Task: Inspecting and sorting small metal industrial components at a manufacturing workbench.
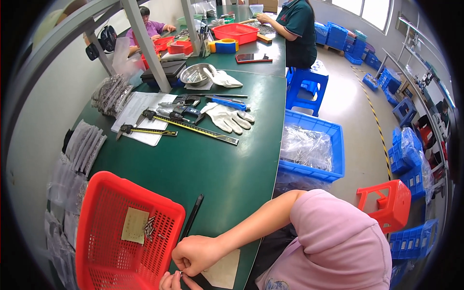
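Observation:
At the lower edge my right hand (pixel 199 254) and my left hand (pixel 175 282) meet beside the red basket. My fingertips are closed together on a small shiny metal part (pixel 181 273), mostly hidden by the fingers. Just left of my hands is the red perforated basket (pixel 137 187). A small pile of slim metal pins (pixel 149 229) lies in it beside a yellowish paper slip (pixel 135 225). A long black tool or pen-like stick (pixel 192 215) lies between basket and right forearm. Under my right wrist is a pale sheet (pixel 225 270).
Calipers (pixel 193 126), micrometers (pixel 180 110), a white glove (pixel 227 117) and a metal bowl (pixel 197 75) lie farther up the green table (pixel 227 164). Bagged parts (pixel 84 150) line the left side. A blue crate (pixel 311 169) stands right of the table. Two people work at the far end.

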